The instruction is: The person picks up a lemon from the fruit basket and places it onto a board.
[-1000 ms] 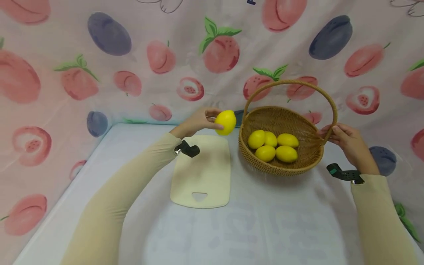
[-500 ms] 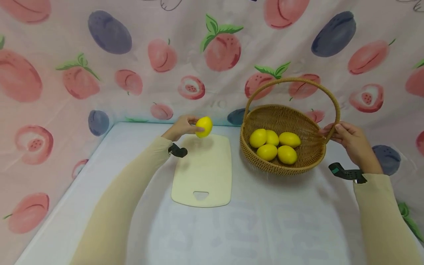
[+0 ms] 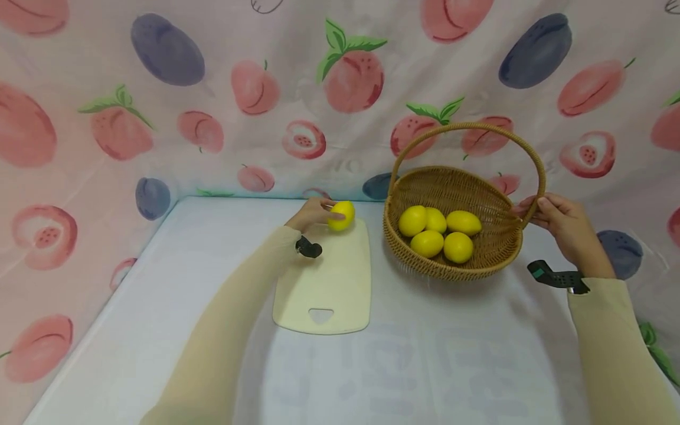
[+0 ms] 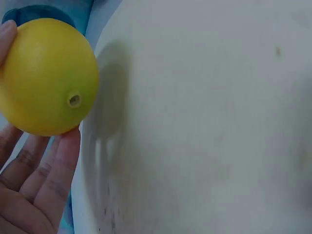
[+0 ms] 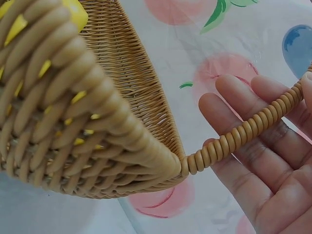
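A yellow lemon [image 3: 342, 216] is between the thumb and fingers of my left hand [image 3: 313, 213], above the far end of a cream cutting board [image 3: 329, 283]. In the left wrist view the lemon [image 4: 48, 78] shows its stem end, and its shadow falls on the board [image 4: 204, 117]. My right hand [image 3: 568, 227] holds the handle of a wicker basket [image 3: 451, 273] at its lower right. Seen from the right wrist, the fingers lie behind the wrapped handle [image 5: 243, 134], with the thumb at its front. Several lemons [image 3: 427, 243] lie inside the basket.
Table and walls are covered with cloth; the wall cloth [image 3: 212, 53] has a fruit print and rises close behind the basket and board. White tabletop [image 3: 425, 354] extends in front of both. The basket's tall arched handle [image 3: 473, 126] stands above its rim.
My left hand has carried the lemon leftward from near the basket, then down and slightly right over the board's far end. My right hand stays on the basket handle.
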`<move>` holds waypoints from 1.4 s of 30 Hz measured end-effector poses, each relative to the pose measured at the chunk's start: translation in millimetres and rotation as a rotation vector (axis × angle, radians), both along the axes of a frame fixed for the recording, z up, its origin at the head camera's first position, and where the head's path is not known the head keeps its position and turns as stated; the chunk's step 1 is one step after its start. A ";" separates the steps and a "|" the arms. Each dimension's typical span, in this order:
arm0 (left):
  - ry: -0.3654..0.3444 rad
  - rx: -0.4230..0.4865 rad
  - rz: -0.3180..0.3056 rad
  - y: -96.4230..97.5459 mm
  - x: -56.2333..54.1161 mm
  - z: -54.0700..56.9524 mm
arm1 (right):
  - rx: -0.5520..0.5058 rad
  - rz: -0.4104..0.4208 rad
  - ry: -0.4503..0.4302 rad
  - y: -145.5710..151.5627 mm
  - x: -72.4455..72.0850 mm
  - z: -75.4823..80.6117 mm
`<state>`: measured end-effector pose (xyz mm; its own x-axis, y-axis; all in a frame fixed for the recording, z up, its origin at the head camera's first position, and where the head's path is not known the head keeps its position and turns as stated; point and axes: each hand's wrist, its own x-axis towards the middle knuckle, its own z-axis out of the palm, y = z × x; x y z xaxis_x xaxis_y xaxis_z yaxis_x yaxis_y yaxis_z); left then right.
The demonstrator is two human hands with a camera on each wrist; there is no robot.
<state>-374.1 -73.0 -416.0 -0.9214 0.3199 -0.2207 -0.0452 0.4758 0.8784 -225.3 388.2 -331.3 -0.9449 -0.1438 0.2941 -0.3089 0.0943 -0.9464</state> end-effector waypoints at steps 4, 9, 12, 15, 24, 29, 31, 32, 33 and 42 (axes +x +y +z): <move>0.034 -0.044 -0.039 9.1 0.6 -0.9 | -0.006 0.004 0.001 0.6 0.0 -0.6; 0.081 -0.069 -0.118 12.9 1.5 -1.5 | -0.018 0.008 0.007 0.8 -0.6 -1.7; 0.094 -0.035 -0.169 13.8 0.9 -3.8 | -0.021 0.007 0.009 1.1 -0.5 -2.3; 0.104 -0.005 -0.208 14.7 1.7 -5.4 | -0.022 0.006 0.011 1.0 0.2 -2.2; 0.125 0.022 -0.242 14.6 1.1 -12.1 | -0.029 0.011 0.023 0.3 0.2 -2.6; 0.112 0.031 -0.279 13.4 1.9 -11.6 | -0.002 -0.013 0.014 -0.5 0.4 -1.7; 0.095 0.035 -0.300 13.8 2.6 -10.1 | 0.006 -0.017 0.012 -0.8 0.4 -1.2; 0.086 0.035 -0.308 14.0 3.2 -9.3 | 0.004 -0.016 0.012 -1.0 0.5 -1.0; 0.082 0.034 -0.317 14.2 3.5 -8.7 | 0.004 -0.015 0.011 -1.2 0.5 -1.0; 0.075 0.030 -0.326 16.0 5.4 -7.5 | 0.019 -0.020 0.000 0.2 0.3 -1.9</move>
